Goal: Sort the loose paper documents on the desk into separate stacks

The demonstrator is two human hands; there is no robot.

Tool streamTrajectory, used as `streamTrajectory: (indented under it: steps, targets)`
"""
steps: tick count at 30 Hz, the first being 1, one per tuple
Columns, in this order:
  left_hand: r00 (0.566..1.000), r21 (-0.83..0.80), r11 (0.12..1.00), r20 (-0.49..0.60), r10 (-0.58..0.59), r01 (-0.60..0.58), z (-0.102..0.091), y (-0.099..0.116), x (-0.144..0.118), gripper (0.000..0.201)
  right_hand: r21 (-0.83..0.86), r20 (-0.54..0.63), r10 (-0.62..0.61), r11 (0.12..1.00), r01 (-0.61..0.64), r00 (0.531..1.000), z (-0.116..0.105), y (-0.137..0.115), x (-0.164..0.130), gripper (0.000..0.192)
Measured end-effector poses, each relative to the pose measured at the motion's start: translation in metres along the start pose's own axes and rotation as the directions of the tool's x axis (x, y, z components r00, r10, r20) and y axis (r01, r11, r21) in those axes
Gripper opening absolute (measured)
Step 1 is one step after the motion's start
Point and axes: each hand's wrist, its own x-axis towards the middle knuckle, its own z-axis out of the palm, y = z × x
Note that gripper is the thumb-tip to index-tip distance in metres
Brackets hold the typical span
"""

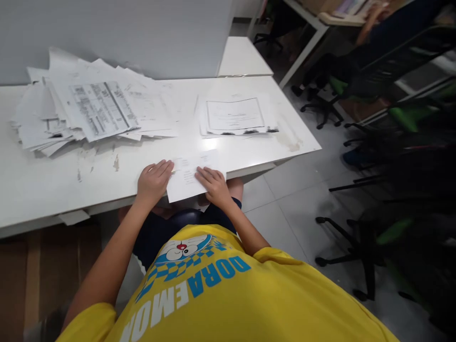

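A single printed sheet of paper (pixel 188 173) lies at the near edge of the white table (pixel 42 185), hanging a little over it. My left hand (pixel 154 179) rests flat on the sheet's left edge, fingers together. My right hand (pixel 213 183) presses flat on its right part. Neither hand grips anything. A big untidy pile of printed papers (pixel 89 111) sits at the table's far left. A smaller neat stack of papers (pixel 237 116) lies at the far right.
A grey partition wall (pixel 124 33) stands behind the table. Black and green office chairs (pixel 374 95) crowd the tiled floor to the right. Another person's arm (pixel 372 19) shows at the top right by a second desk.
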Motion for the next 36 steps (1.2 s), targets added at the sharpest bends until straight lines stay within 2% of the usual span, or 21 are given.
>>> streamTrajectory:
  steps: [4, 7, 9, 11, 13, 15, 17, 19, 21, 23, 24, 26, 28, 29, 30, 31, 32, 34, 35, 36]
  targets:
    - [0.989, 0.028, 0.997, -0.13, 0.07, -0.067, -0.001, -0.008, 0.001, 0.049, -0.039, -0.025, 0.002, 0.999, -0.003, 1.0, -0.016, 0.007, 0.017, 0.068]
    - [0.979, 0.002, 0.996, -0.185, 0.089, -0.09, 0.001, -0.013, 0.002, 0.059, -0.079, -0.139, 0.099, 0.991, -0.111, 0.985, -0.029, 0.02, 0.027, 0.071]
    - [0.976, 0.003, 0.995, -0.193, 0.101, -0.102, 0.001, -0.014, 0.002, 0.063, -0.079, -0.263, 0.176, 0.976, -0.202, 0.949, -0.035, 0.029, 0.033, 0.077]
    - [0.973, 0.023, 0.994, -0.202, 0.112, -0.11, 0.0, -0.013, 0.002, 0.065, -0.045, -0.408, 0.228, 0.962, -0.269, 0.884, -0.04, 0.034, 0.045, 0.08]
    - [0.969, 0.054, 0.992, -0.213, 0.126, -0.117, -0.002, -0.011, 0.001, 0.066, 0.004, -0.528, 0.243, 0.959, -0.283, 0.814, -0.044, 0.034, 0.067, 0.082]
    - [0.969, 0.078, 0.99, -0.212, 0.128, -0.114, -0.003, -0.01, 0.0, 0.065, 0.032, -0.579, 0.216, 0.969, -0.243, 0.786, -0.046, 0.025, 0.102, 0.08]
    - [0.972, 0.096, 0.99, -0.201, 0.123, -0.105, -0.003, -0.009, -0.001, 0.063, 0.021, -0.546, 0.153, 0.985, -0.169, 0.824, -0.047, 0.007, 0.147, 0.075]
    - [0.974, 0.114, 0.989, -0.196, 0.114, -0.093, -0.002, -0.008, -0.002, 0.063, -0.006, -0.438, 0.077, 0.996, -0.088, 0.895, -0.041, -0.016, 0.195, 0.07]
    - [0.977, 0.129, 0.989, -0.188, 0.1, -0.076, -0.001, -0.007, -0.002, 0.063, -0.014, -0.322, 0.01, 1.0, -0.016, 0.947, -0.029, -0.036, 0.241, 0.064]
    - [0.982, 0.138, 0.989, -0.171, 0.081, -0.057, -0.001, -0.005, -0.003, 0.064, 0.017, -0.258, -0.03, 0.999, 0.036, 0.966, -0.015, -0.046, 0.276, 0.056]
    - [0.984, 0.143, 0.989, -0.163, 0.07, -0.047, -0.002, -0.004, -0.003, 0.064, 0.054, -0.263, -0.016, 0.998, 0.032, 0.965, -0.009, -0.046, 0.288, 0.054]
    - [0.986, 0.162, 0.986, -0.158, 0.056, -0.03, -0.004, -0.002, -0.005, 0.063, 0.178, -0.339, 0.125, 0.982, -0.067, 0.933, 0.0, -0.042, 0.302, 0.053]
    - [0.986, 0.182, 0.983, -0.161, 0.053, -0.023, -0.005, 0.0, -0.007, 0.062, 0.337, -0.428, 0.345, 0.919, -0.207, 0.835, 0.003, -0.033, 0.305, 0.057]
    - [0.985, 0.189, 0.982, -0.161, 0.055, -0.024, -0.005, 0.001, -0.008, 0.061, 0.393, -0.45, 0.414, 0.887, -0.24, 0.792, 0.005, -0.029, 0.304, 0.059]
    - [0.986, 0.195, 0.98, -0.158, 0.057, -0.025, -0.005, 0.003, -0.009, 0.061, 0.415, -0.459, 0.428, 0.878, -0.238, 0.778, 0.007, -0.026, 0.303, 0.061]
    - [0.986, 0.2, 0.979, -0.156, 0.059, -0.028, -0.006, 0.004, -0.009, 0.061, 0.4, -0.458, 0.385, 0.894, -0.201, 0.801, 0.01, -0.024, 0.301, 0.062]
    - [0.986, 0.205, 0.978, -0.155, 0.059, -0.026, -0.006, 0.005, -0.01, 0.06, 0.357, -0.438, 0.291, 0.925, -0.133, 0.851, 0.014, -0.024, 0.299, 0.063]
    - [0.986, 0.216, 0.976, -0.159, 0.055, -0.019, -0.006, 0.006, -0.011, 0.059, 0.249, -0.306, 0.037, 0.968, 0.042, 0.951, 0.024, -0.029, 0.297, 0.063]
    - [0.986, 0.22, 0.975, -0.16, 0.052, -0.016, -0.006, 0.007, -0.011, 0.058, 0.212, -0.211, -0.08, 0.969, 0.125, 0.974, 0.03, -0.034, 0.298, 0.06]
    - [0.986, 0.221, 0.975, -0.158, 0.049, -0.013, -0.006, 0.007, -0.011, 0.057, 0.194, -0.12, -0.172, 0.962, 0.193, 0.978, 0.035, -0.039, 0.298, 0.057]
